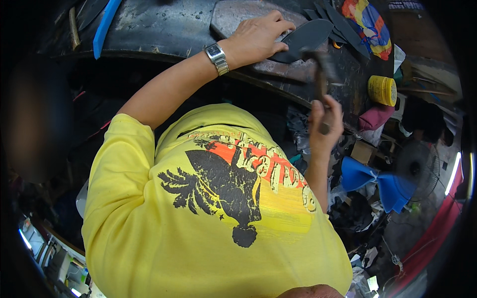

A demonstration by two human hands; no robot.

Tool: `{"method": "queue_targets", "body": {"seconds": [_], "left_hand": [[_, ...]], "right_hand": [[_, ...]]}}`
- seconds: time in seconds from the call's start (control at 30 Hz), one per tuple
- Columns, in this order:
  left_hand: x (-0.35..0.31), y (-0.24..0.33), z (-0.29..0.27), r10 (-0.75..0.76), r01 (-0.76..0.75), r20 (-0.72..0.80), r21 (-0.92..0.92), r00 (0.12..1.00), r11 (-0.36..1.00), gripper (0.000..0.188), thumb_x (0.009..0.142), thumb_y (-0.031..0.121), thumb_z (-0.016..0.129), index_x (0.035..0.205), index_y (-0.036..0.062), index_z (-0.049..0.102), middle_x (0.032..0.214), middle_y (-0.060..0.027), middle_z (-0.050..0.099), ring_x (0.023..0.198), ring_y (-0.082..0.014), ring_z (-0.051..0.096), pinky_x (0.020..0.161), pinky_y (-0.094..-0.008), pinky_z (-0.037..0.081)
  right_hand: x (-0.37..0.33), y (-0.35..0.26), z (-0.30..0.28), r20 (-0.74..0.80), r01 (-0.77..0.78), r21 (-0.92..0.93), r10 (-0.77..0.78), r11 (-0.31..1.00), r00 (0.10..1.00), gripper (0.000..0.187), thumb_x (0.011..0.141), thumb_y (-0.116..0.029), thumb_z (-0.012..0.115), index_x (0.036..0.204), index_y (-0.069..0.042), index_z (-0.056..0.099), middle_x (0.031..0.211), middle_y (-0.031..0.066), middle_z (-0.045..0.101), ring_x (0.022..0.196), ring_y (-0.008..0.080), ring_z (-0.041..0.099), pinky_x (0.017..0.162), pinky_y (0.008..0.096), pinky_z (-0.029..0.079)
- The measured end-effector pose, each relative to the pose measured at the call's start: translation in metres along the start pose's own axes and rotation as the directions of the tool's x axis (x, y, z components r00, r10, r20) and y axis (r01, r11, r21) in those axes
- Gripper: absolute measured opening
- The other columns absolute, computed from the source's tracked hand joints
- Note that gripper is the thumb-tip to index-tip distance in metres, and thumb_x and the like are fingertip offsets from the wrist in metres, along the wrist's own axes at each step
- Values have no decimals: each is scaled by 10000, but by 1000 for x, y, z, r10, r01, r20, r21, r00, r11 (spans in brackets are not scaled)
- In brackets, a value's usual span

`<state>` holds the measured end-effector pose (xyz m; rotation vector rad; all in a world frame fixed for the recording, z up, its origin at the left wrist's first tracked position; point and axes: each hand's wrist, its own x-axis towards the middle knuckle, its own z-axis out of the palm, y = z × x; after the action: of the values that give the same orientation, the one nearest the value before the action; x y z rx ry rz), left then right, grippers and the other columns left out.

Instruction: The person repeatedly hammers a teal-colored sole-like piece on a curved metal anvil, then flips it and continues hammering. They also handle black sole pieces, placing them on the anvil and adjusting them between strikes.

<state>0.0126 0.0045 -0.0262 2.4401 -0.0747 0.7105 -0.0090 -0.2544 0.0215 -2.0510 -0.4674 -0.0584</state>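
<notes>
My left hand (258,38), with a metal-band watch on its wrist, grips the near end of a dark grey shoe sole (312,36). The sole rests over a worn flat slab (231,17) on the workbench, and my fingers hide part of it. In my right hand (328,124), a hammer (321,82) is held by its wooden handle. Motion blurs the hammer's head, which is close to the sole's right edge; whether they touch I cannot tell.
More dark sole pieces (343,25) lie at the bench's far right, beside a colourful plastic bag (370,27). A yellow tub (382,90) stands near the right edge. On the left are a blue strip (106,27) and a stick (74,27). A fan (417,169) stands lower right.
</notes>
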Motion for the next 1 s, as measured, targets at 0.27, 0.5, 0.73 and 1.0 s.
{"method": "queue_targets", "body": {"seconds": [0.27,0.5,0.73,1.0], "left_hand": [[-1,-21,-4,101,-96,164,-40,981,995,239,914,287,721,1117,171,773,1055,-49,676,985,-254,662,854,-373,541],[11,-27,-19,82,9,293,-297,952,955,237,853,216,751,1035,67,777,979,-150,664,1006,-345,602,903,-436,466],[9,-22,-23,132,-75,196,-272,972,959,211,874,217,726,1022,74,771,946,-138,662,975,-337,604,877,-431,463],[6,-19,-23,105,-58,180,-250,978,967,207,884,221,717,1018,71,768,959,-134,658,986,-340,602,893,-433,466]], "right_hand": [[-1,-4,-15,120,-298,66,288,952,950,264,948,-145,740,1141,3,638,691,-19,566,566,31,501,493,200,368],[-2,-25,0,143,-268,13,264,963,954,231,960,-116,719,1156,-24,636,723,-18,556,628,33,490,559,203,391],[-2,-21,2,231,-135,-26,138,990,963,268,920,-122,775,1128,-17,643,844,0,598,732,57,502,678,206,432],[-1,-8,13,257,-296,-55,300,954,919,248,915,-108,773,1112,-26,647,825,-7,599,700,47,505,628,211,428]]}}
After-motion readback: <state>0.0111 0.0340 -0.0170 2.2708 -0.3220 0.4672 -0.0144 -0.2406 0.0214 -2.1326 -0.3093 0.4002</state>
